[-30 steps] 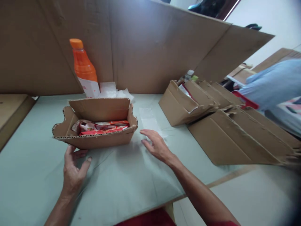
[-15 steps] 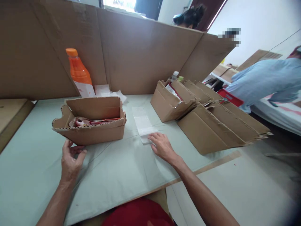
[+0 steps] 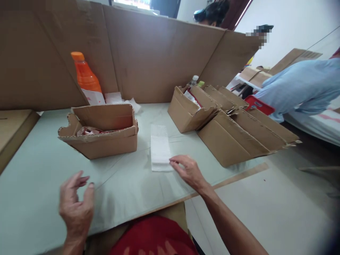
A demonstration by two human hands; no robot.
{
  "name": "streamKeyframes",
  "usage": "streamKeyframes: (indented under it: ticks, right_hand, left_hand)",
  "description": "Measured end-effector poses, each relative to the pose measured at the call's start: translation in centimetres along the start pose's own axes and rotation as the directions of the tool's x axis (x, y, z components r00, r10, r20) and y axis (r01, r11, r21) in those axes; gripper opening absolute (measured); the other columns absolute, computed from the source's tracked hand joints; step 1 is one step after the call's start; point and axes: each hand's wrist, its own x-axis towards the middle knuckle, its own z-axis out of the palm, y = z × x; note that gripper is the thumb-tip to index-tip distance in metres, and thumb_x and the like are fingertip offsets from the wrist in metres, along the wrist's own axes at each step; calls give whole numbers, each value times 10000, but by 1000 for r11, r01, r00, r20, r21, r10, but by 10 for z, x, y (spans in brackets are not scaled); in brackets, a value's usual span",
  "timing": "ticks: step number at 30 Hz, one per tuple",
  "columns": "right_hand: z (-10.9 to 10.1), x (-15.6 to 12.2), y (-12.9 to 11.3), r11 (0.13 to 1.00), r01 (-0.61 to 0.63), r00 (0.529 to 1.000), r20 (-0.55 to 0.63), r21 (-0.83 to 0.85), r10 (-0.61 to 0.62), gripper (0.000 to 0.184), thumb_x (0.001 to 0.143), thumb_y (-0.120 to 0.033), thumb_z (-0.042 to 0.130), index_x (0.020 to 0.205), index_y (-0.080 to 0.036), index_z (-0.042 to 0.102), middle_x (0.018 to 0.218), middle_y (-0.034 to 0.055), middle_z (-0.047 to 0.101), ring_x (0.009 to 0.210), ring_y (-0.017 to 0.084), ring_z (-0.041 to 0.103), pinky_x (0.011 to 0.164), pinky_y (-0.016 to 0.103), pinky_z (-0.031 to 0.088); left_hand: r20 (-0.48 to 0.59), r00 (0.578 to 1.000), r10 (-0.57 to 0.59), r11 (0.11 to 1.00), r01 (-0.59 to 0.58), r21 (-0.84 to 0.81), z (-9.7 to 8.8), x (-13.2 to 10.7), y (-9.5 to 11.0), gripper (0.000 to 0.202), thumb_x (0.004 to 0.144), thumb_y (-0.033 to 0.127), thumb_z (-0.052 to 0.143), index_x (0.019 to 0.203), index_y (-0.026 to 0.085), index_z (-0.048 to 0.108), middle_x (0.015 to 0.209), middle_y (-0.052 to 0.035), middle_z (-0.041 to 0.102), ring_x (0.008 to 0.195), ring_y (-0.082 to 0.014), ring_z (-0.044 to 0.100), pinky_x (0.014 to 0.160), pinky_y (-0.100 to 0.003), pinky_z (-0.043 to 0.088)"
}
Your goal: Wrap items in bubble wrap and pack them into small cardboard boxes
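Observation:
My right hand [image 3: 188, 170] rests on the pale green table [image 3: 34, 177], its fingertips pressed on the near right edge of a flat white plastic packet [image 3: 159, 148]. My left hand [image 3: 75, 205] hovers above the table near the front edge, fingers loosely curled and apart, holding nothing. Beyond it stands a small open cardboard box [image 3: 103, 136] with red and white wrapped packets inside.
An orange bottle [image 3: 86, 79] stands at the back left against a tall cardboard screen [image 3: 154, 53]. A row of flattened and open cardboard boxes [image 3: 228, 120] lies on the right. A person in a light blue top [image 3: 300, 88] bends at the far right; another head shows behind the screen.
My left hand has drawn back from the open box toward me and lifted off the table. My right hand has dragged the white packet nearer to the table's front.

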Motion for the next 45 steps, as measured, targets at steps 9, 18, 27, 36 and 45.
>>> streamKeyframes:
  ticks: [9, 18, 27, 36, 45]
  right_hand:
    - [25, 100, 39, 955, -192, 966, 126, -225, 224, 330, 896, -133, 573, 1200, -182, 690, 1249, 108, 722, 1164, 245, 646, 1030, 398, 476]
    - [43, 125, 46, 958, -148, 946, 248, -247, 210, 143, 861, -106, 588, 924, -152, 707, 1141, 130, 732, 1086, 256, 647, 952, 361, 420]
    - [-29, 75, -22, 984, 60, 965, 243, 167, -100, 85, 894, -180, 617, 883, -225, 689, 850, -16, 756, 765, 142, 687, 720, 235, 487]
    - [-86, 55, -37, 921, -27, 987, -138, 388, 87, 150, 881, -356, 692, 871, -208, 670, 772, 12, 698, 702, 156, 650, 659, 270, 513]
    - [7, 118, 50, 985, -170, 979, 120, 41, 164, 92, 838, -220, 604, 877, -183, 679, 832, 17, 728, 780, 165, 647, 749, 268, 489]
  left_hand:
    - [591, 709, 384, 922, -262, -285, 90, -27, 76, 298, 828, 164, 593, 1101, 215, 700, 1187, -109, 703, 1084, -279, 643, 947, -462, 527]
    - [654, 668, 354, 932, -192, -308, 114, -25, 82, 300, 856, 161, 557, 1130, 182, 676, 1198, -127, 690, 1114, -266, 626, 972, -451, 509]
    - [600, 784, 157, 927, 92, -363, 131, 11, 102, 621, 795, 326, 705, 1385, 220, 543, 1357, -121, 636, 1257, -292, 589, 1091, -466, 435]
    - [849, 529, -16, 776, 542, -323, 105, -49, 109, 264, 821, 406, 686, 902, 161, 738, 815, -39, 706, 765, -187, 627, 709, -278, 501]
    - [803, 523, -286, 657, 717, -233, 113, -71, 100, 831, 834, 369, 669, 1557, 171, 312, 801, 12, 681, 647, -143, 658, 645, -269, 555]
